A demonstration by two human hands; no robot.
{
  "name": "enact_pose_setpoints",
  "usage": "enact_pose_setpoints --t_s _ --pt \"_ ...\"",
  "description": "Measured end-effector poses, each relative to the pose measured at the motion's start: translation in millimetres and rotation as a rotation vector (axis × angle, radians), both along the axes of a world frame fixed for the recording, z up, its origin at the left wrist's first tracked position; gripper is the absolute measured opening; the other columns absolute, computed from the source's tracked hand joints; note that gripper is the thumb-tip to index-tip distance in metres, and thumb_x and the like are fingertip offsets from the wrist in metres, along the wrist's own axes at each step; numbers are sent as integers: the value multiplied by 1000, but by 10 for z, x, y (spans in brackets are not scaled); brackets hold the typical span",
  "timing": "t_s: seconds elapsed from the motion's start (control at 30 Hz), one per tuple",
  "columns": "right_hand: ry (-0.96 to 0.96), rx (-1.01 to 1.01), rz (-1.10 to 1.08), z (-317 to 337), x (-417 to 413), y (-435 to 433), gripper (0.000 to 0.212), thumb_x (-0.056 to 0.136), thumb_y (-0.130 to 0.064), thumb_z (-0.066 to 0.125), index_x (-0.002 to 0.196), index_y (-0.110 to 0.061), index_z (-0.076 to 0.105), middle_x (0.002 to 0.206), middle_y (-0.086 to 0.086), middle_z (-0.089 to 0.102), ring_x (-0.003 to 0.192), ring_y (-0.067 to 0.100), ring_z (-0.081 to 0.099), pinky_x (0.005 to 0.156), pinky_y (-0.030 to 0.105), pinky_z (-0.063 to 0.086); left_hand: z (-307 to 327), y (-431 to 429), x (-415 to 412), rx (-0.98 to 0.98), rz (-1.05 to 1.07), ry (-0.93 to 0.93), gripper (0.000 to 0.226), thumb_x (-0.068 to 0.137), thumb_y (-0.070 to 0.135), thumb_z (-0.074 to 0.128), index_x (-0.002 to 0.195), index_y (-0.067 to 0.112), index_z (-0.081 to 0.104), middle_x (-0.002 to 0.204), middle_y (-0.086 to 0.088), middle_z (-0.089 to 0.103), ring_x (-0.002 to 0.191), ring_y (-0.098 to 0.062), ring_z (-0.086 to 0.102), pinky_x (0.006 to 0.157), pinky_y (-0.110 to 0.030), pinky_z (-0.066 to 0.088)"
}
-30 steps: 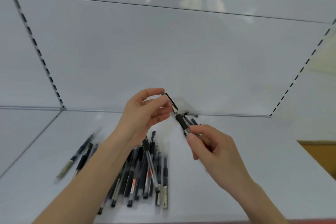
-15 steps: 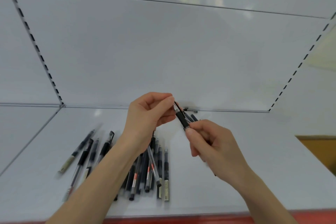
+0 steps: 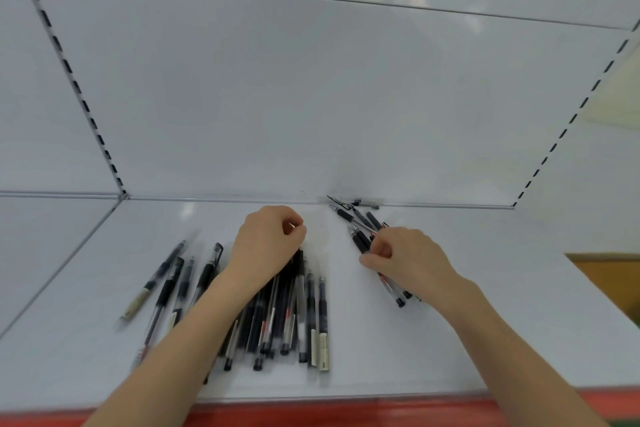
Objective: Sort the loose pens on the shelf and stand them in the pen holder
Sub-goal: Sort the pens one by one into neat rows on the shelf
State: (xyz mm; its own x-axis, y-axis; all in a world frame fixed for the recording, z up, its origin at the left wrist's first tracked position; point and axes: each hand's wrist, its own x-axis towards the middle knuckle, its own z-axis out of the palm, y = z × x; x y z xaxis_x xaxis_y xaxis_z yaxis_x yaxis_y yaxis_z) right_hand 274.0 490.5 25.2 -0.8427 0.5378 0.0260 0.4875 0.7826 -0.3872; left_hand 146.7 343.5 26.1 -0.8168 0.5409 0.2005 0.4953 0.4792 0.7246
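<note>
While shelf (image 3: 485,322) carries 2 pen groups: left hand (image 3: 266,246) curled over large pile (image 3: 287,315), grasp unclear; right hand (image 3: 408,258) fingers (image 3: 372,258) clasping smaller cluster (image 3: 360,218).

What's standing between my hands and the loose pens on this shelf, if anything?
Nothing visible does. The left hand sits over the top end of the middle pile of pens, and the right hand curls its fingers on the right group of pens. No pen holder is in view, so that path cannot be judged.

Black pens (image 3: 309,308) lie flat in two loose groups on the white shelf (image 3: 485,322).
</note>
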Motion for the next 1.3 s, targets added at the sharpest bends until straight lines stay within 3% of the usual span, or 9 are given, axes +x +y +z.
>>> enact_pose_setpoints --t_s 0.23,0.47,0.6,0.73,0.87,0.93,1.0,1.13,1.3 --pt "-67 91 -27 -39 -58 -68 21 83 -23 55 87 -5 65 87 8 68 86 25 61 63 28 36 -27 8 -70 -133 -20 66 22 86 25 58 101 13 68 97 -3 67 95 -20 59 84 -28 46" --pt "53 -112 -61 59 121 30 20 83 -31 58 77 -13 64 66 -4 57 70 17 55 64 27 41 -1 114 -123 -249 -105 63 22 82 29 63 93 10 67 87 1 58 87 -18 56 73 -25 40" --pt "-50 21 -15 -12 106 -80 26 84 -33 57 86 -8 63 84 5 65 83 23 59 66 29 38 -12 235 -129 -349 -145 127 25 82 31 62 96 11 64 95 0 58 88 -15 51 75 -25 39" --pt "-97 141 26 -69 74 -118 17 87 -26 52 77 -12 54 78 3 56 75 25 51 58 27 30 -12 291 -178 -354 -164 123 29 83 33 62 103 12 62 94 3 51 86 -14 47 76 -25 38" --pt "119 -118 -72 -57 217 -23 17 85 -26 55 78 -12 62 69 -1 63 64 18 59 59 26 44 5 384 -204 -272 -180 139 22 85 26 59 101 11 64 96 0 57 91 -17 53 78 -24 39" --pt "286 -215 -189 -12 333 92 15 85 -26 57 73 -17 59 60 -9 57 53 7 51 50 11 38 6 500 -186 -211 -220 131 17 86 20 59 97 9 66 99 -4 64 92 -17 56 78 -23 39" --pt "366 -247 -272 10 445 222 14 86 -23 57 74 -18 58 65 -9 58 59 4 51 51 8 38 5 669 -130 -166 -281 121 15 86 16 58 94 8 68 99 -6 67 89 -17 57 77 -22 40" --pt "400 -337 -347 -39 628 353 8 86 -21 56 79 -17 58 79 2 68 73 17 64 60 18 44 -28 1118 8 -141 -371 142 16 87 15 57 96 6 67 102 -7 65 93 -20 59 81 -25 44" --pt "408 -432 -363 -87 803 389 2 86 -17 56 87 -14 57 78 2 70 62 11 61 55 18 43 -107 1595 85 -311 -412 241 28 88 21 55 110 4 59 110 -13 62 100 -27 57 84 -32 45"
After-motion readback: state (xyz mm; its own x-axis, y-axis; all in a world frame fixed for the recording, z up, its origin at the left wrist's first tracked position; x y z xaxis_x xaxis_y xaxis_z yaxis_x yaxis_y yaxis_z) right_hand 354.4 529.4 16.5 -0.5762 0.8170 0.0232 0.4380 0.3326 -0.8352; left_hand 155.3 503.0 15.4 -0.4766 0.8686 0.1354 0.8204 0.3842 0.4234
